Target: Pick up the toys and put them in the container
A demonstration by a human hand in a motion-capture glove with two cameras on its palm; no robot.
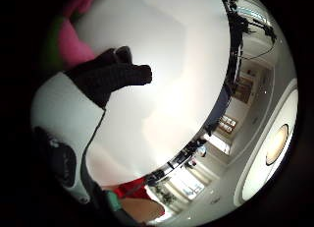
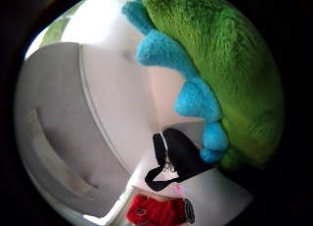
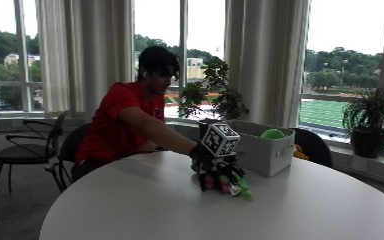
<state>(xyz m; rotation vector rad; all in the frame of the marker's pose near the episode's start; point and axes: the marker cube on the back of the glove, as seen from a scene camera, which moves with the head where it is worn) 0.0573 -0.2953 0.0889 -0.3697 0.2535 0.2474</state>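
Outside camera is sitting across the round white table [image 3: 179,210], looking level at the seated person, with windows behind. It is taking in the gloved right hand [image 3: 208,159] and the grey container [image 3: 268,150] from mid-distance. Thumb-side palm camera is looking out at very close range onto a green plush toy [image 2: 230,74] and the container [image 2: 58,128]. Little-finger-side camera is facing the table [image 1: 162,79] and ceiling. All three are sharing the table.

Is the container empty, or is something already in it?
Not empty: in the outside view something green shows above the rim of the grey container.
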